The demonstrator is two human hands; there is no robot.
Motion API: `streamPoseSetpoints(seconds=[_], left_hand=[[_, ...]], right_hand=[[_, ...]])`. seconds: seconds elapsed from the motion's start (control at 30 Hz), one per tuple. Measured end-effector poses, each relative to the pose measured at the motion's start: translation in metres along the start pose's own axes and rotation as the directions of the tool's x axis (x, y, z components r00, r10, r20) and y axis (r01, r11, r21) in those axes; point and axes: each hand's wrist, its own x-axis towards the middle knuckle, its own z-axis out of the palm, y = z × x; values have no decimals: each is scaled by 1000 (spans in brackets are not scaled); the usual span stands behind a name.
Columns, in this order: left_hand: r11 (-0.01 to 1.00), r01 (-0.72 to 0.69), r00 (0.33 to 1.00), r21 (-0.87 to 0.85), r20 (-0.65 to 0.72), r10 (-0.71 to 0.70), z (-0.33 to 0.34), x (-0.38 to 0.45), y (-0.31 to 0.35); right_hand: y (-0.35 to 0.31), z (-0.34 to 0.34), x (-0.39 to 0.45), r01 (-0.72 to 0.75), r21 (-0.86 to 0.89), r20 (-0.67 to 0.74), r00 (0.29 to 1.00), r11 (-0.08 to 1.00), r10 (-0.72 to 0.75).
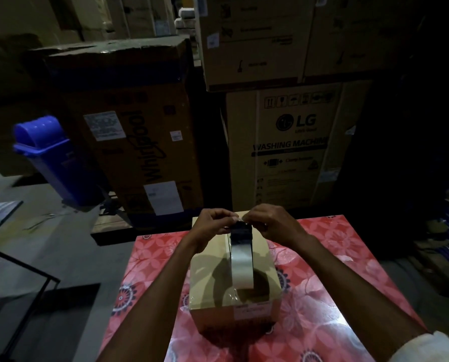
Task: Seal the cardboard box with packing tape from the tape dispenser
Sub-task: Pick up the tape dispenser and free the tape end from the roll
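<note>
A small cardboard box (210,278) stands on a table with a red flowered cloth (322,270). A strip of clear packing tape (241,265) rises from the box's near top edge up to my hands. My left hand (210,224) and my right hand (273,222) are raised above the far end of the box. Both pinch the upper end of the tape, their fingertips close together. A dark part of the tape dispenser (240,232) shows just below my fingers; most of it is hidden.
Large appliance cartons (288,142) are stacked right behind the table, with another dark carton (129,126) to the left. A blue swing-lid bin (51,158) stands on the floor at left. A black metal frame (14,283) is at the near left.
</note>
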Motion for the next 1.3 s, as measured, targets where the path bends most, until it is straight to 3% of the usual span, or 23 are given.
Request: streamPoseSetpoints(seconds=[0.47, 0.8, 1.17, 1.3], left_hand=[[998, 9, 997, -58, 71, -5, 2, -2, -2], [991, 18, 996, -134, 86, -6, 2, -4, 1], [1000, -10, 999, 12, 32, 9, 8, 0, 2], [998, -37, 998, 49, 54, 35, 8, -1, 5]], right_hand=[[-3, 6, -5, 43, -22, 23, 999, 999, -43], [-5, 9, -5, -111, 156, -161, 978, 982, 136], [-5, 9, -5, -47, 28, -135, 990, 999, 50], [-6, 5, -7, -68, 96, -110, 991, 993, 78]])
